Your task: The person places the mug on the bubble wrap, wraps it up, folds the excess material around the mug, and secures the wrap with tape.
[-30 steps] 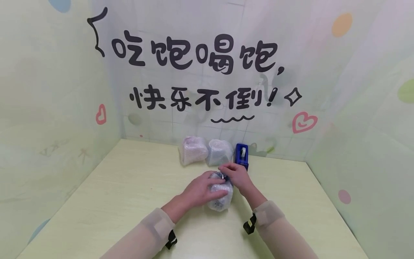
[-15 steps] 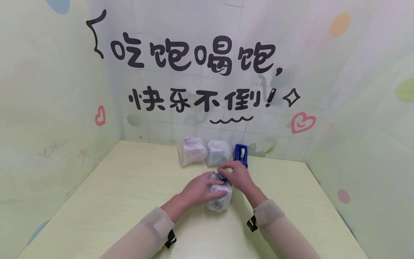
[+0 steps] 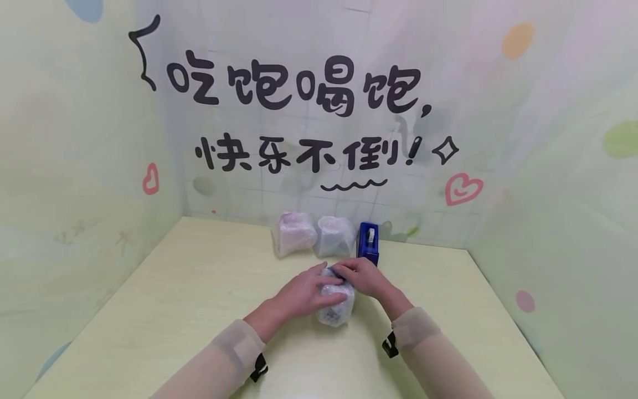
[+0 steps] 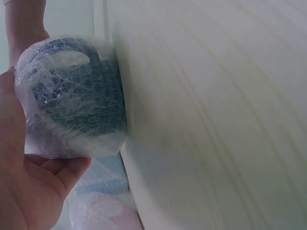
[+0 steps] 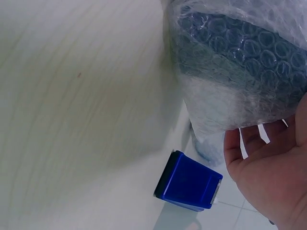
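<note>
A bubble-wrapped bundle [image 3: 335, 316] stands on the table in front of the person, with something dark blue showing through the clear wrap [image 4: 79, 96]. The left hand [image 3: 304, 292] holds it from the left, thumb on the near side and fingers spread over its top and far side. From the right, the right hand [image 3: 368, 276] has bent fingers on the upper far part of the bundle. In the right wrist view its fingers [image 5: 233, 151] curl along the wrap's edge. The right fingertips are partly hidden behind the bundle there.
Two more bubble-wrapped bundles, one pinkish [image 3: 295, 233] and one pale blue [image 3: 336, 237], stand by the back wall. A blue tape dispenser [image 3: 368, 241] is just beyond the right hand. Printed panels [image 3: 563, 221] enclose the table [image 3: 189, 310] at the back and sides.
The right hand has lowered its fingers onto the bundle's top, from a pinch raised just above it. The left hand keeps its hold. The head view has shifted slightly.
</note>
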Motion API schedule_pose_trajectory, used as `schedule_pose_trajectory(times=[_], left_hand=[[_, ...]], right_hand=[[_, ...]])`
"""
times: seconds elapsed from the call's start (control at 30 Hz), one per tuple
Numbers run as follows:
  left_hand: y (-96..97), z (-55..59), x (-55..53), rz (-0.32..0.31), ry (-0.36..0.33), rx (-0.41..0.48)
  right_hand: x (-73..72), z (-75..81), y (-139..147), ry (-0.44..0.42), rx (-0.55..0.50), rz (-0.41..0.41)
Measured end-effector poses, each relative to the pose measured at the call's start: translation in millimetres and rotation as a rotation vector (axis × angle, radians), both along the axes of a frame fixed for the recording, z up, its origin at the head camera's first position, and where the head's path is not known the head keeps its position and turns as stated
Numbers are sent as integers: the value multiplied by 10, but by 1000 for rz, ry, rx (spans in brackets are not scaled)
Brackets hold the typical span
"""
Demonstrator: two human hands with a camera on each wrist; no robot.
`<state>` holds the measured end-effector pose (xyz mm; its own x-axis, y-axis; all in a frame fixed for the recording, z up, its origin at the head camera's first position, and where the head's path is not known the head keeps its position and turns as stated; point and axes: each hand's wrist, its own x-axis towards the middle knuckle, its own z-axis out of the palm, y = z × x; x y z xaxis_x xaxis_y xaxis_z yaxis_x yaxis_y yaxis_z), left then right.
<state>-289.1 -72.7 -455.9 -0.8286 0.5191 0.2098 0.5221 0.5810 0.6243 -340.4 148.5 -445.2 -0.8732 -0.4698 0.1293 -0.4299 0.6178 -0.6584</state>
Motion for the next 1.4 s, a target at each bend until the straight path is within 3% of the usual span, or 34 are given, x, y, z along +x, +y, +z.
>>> schedule_pose_trajectory(times=[0.23,0.57,1.07,1.23,1.4], left_hand=[[-2,-14,-20,-55,98,26],[-3,-28,-16,-40,170,7],[56,-17,-13,10,54,64],[33,-9,4,15,-5,47],[50,-49,25,25,-13,91]], right_hand=[[2,-21,-28,3,-6,-26],[23,-1,-51,5,13,-29],[49,-10,-44,-54,-22,-48],[44,-4,-47,-38,-6,-55],[43,-16,-64,-2,26,-78]])
